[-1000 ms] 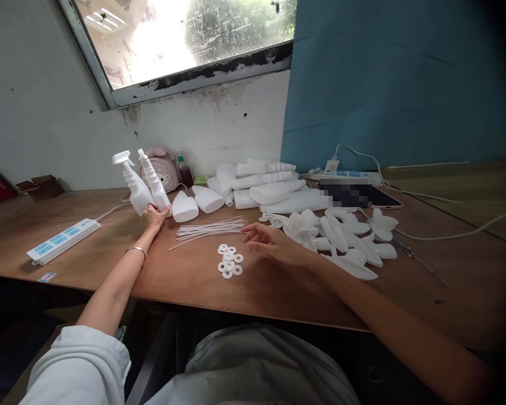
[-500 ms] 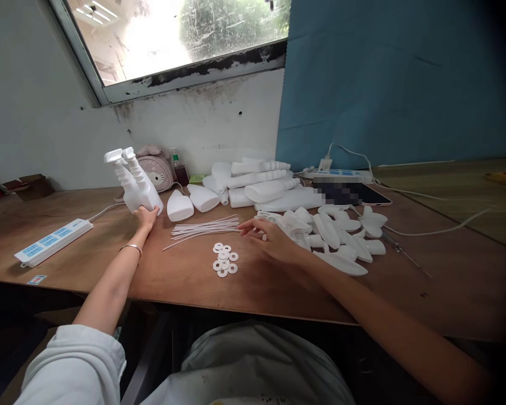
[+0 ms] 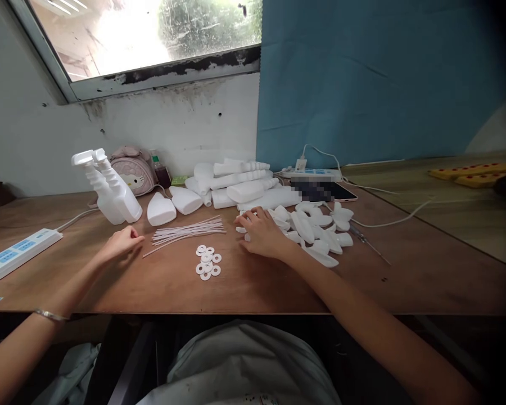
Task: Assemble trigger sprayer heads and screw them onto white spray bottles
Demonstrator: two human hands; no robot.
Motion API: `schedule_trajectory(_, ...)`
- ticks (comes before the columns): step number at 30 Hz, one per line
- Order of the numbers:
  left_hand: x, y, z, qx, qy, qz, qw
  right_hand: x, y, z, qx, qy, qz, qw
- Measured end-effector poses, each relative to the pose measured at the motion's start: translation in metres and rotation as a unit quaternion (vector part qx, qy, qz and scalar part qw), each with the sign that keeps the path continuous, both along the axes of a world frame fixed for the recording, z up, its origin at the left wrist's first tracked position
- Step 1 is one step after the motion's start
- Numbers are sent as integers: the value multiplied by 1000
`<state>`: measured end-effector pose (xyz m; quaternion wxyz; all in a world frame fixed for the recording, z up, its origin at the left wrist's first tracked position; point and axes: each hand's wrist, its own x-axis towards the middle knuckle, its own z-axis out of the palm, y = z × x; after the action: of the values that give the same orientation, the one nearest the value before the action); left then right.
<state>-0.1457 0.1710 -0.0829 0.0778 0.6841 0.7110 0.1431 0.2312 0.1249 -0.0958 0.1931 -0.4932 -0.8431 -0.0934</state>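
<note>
My left hand [image 3: 122,243] is just above the table with its fingers curled in and nothing visible in them. Behind it, two white spray bottles [image 3: 109,194] with trigger heads stand upright side by side. My right hand [image 3: 262,232] reaches over the near left end of a pile of white trigger spray heads [image 3: 302,226]. Its fingers are spread and bent down among the pieces, and their tips are partly hidden. Between my hands lie a bundle of thin white tubes [image 3: 189,229] and a small heap of white ring washers [image 3: 206,259].
Behind the tubes lie several white empty bottles [image 3: 248,183], with two bottles [image 3: 161,209] nearer left. A pink bag [image 3: 132,169] and a small dark bottle [image 3: 162,173] stand by the wall. A power strip [image 3: 21,253], a tablet [image 3: 341,192] and a screwdriver [image 3: 371,246] also lie there.
My left hand has let go of the spray bottles and drawn back toward me. My right hand has moved onto the spray heads. The camera view has turned to the right.
</note>
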Motion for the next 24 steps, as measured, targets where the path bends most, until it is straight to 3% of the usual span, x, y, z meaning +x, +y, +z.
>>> schedule_trajectory(2,30,-11,6,-11,-7,-64,998,0,-2,0,-18,-34,27,999)
schedule_trajectory(4,68,-19,13,-31,-33,-192,980,-1,-3,-1,-32,-56,51,997)
schedule_trajectory(7,122,-22,25,-103,-21,-393,914,-2,-5,-2,-43,-74,67,994)
schedule_trajectory(8,136,-20,28,-135,-4,-426,894,-2,-6,-1,-46,-79,71,993)
schedule_trajectory(11,158,-9,30,-215,31,-451,866,0,-8,1,-63,-98,81,990)
schedule_trajectory(14,158,0,23,-282,39,-452,846,4,-8,2,-78,-121,76,987)
schedule_trajectory(19,142,7,9,-280,7,-434,856,5,-5,2,-74,-135,40,987)
schedule_trajectory(24,134,13,4,-285,-59,-433,853,0,-1,0,-60,-122,43,990)
